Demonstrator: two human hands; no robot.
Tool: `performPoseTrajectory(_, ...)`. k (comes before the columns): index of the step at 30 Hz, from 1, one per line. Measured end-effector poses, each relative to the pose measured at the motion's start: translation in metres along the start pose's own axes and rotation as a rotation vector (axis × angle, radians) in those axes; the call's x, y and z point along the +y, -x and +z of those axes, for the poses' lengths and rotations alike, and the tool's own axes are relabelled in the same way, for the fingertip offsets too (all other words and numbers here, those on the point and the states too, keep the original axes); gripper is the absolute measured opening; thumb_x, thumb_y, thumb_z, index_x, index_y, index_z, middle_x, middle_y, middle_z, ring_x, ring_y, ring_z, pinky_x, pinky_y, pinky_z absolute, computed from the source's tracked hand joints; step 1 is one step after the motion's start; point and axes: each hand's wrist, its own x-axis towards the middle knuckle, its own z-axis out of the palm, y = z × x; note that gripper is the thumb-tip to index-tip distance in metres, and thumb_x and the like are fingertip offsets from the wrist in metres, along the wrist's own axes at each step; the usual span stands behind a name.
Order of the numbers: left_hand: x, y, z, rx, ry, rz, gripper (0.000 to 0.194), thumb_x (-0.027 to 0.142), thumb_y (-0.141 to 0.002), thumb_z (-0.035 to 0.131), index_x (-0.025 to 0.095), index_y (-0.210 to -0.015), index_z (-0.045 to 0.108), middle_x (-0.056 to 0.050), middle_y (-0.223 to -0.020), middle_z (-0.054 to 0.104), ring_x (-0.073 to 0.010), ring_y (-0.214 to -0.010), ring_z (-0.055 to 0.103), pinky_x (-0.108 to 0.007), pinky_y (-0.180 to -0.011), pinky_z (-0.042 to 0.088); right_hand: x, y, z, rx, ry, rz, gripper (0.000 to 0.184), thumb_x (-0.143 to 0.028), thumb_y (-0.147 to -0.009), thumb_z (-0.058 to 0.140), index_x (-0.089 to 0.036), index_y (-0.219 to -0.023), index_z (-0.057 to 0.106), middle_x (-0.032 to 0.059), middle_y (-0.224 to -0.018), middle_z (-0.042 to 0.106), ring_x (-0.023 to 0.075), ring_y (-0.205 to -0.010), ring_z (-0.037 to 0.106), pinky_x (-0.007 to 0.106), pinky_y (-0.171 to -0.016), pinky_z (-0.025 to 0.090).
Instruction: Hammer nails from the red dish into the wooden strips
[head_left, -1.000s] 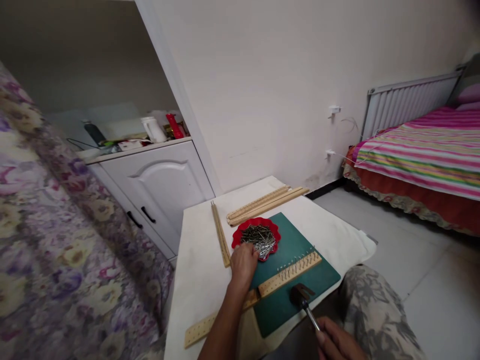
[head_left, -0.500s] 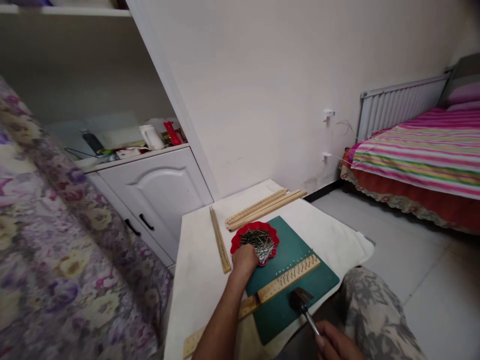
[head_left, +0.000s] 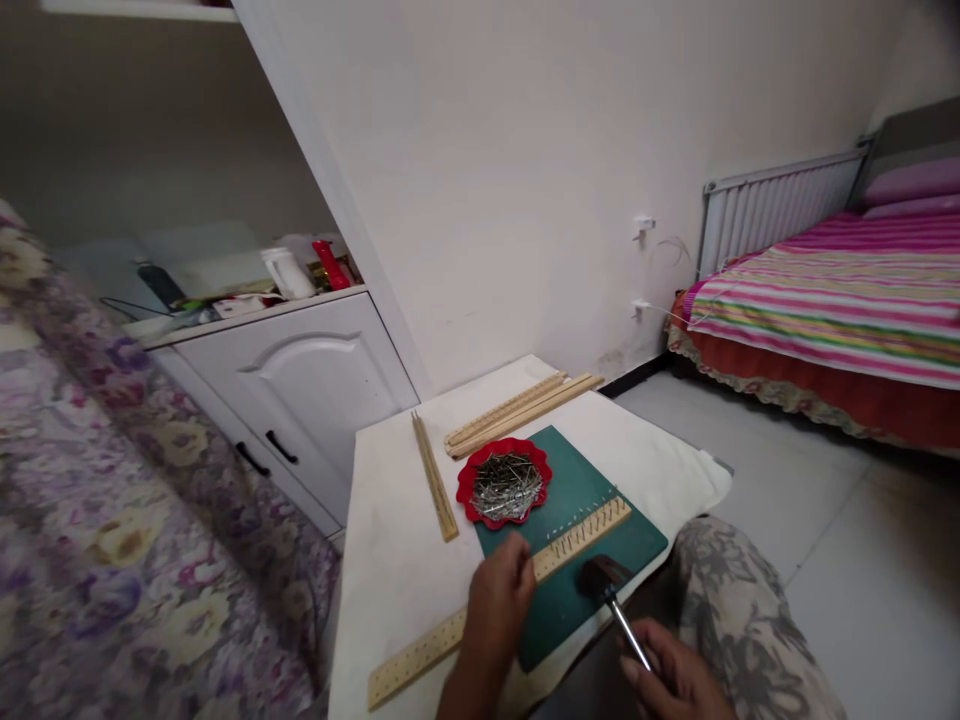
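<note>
My right hand [head_left: 671,672] grips a hammer [head_left: 604,580] by its metal shaft, the dark head over the near side of the green mat [head_left: 559,628]. My left hand [head_left: 504,583] is closed, its fingers at the wooden strip [head_left: 424,648]; what they hold, if anything, is hidden. The strip lies across the mat and out over the table, dotted with small holes. Several nails [head_left: 589,527] stand upright in its right part. Just beyond my left hand a red scalloped bowl [head_left: 463,485] holds a heap of loose nails [head_left: 510,482].
More wooden strips [head_left: 525,412] lie at the table's far edge, and a narrow pair [head_left: 435,480] lies left of the bowl. A pale cloth covers the table [head_left: 390,560]. A white cabinet [head_left: 300,400] and floral curtain [head_left: 165,520] stand left; a bed [head_left: 825,300] is at right.
My left hand has left the bowl of nails and come back toward me to the wooden strip. My right hand still holds the hammer in about the same place.
</note>
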Motion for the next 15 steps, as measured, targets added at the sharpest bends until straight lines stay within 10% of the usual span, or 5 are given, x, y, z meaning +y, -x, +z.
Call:
performPoseTrajectory(8,0.012,0.066,0.047,-0.251,0.270,0.212,0.019,0.005,-0.073,0.047,0.019,-0.077,0.058,-0.002,-0.076,0.059,-0.0133,-0.070,0.053,-0.022,-0.062,0.035,-0.010,0.002,0.006,0.160,-0.005,-0.085,0.027,-0.046,-0.073,0.063,-0.020,-0.079,0.058,-0.0052,-0.061,0.050,0.0152,-0.056,0.046,0.026,-0.055,0.039)
performPoseTrajectory(15,0.024,0.067,0.059,-0.262,0.874,-0.196,0.011,0.026,-0.069,0.064,0.017,-0.069,0.056,0.000,-0.059,0.059,-0.0121,-0.054,0.052,-0.023,-0.055,0.036,-0.011,0.010,0.011,0.132,-0.134,-0.055,0.031,-0.048,-0.075,0.064,-0.020,-0.085,0.054,-0.0064,-0.056,0.052,0.0110,-0.046,0.044,0.021,-0.043,0.031)
